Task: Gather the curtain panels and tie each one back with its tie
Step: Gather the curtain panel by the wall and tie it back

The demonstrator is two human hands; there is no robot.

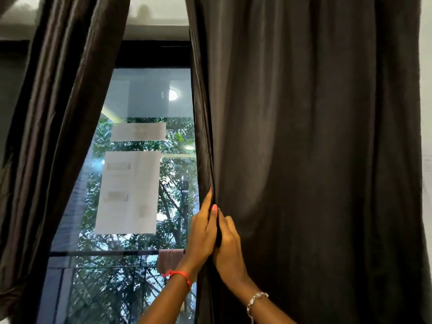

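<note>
**Hem in hand, cloth to the right**

Your left hand and right hand, side by side, pinch the hem of the right curtain. The hem runs straight up from your fingers and the loose cloth spreads rightward, so gather that way. No tie shows.

I count two curtain panels: left panel, right panel. My two hands: left hand, right hand. Two papers: strip, sheet. Two wristbands: red thread, silver bracelet. One pink cloth.
</note>
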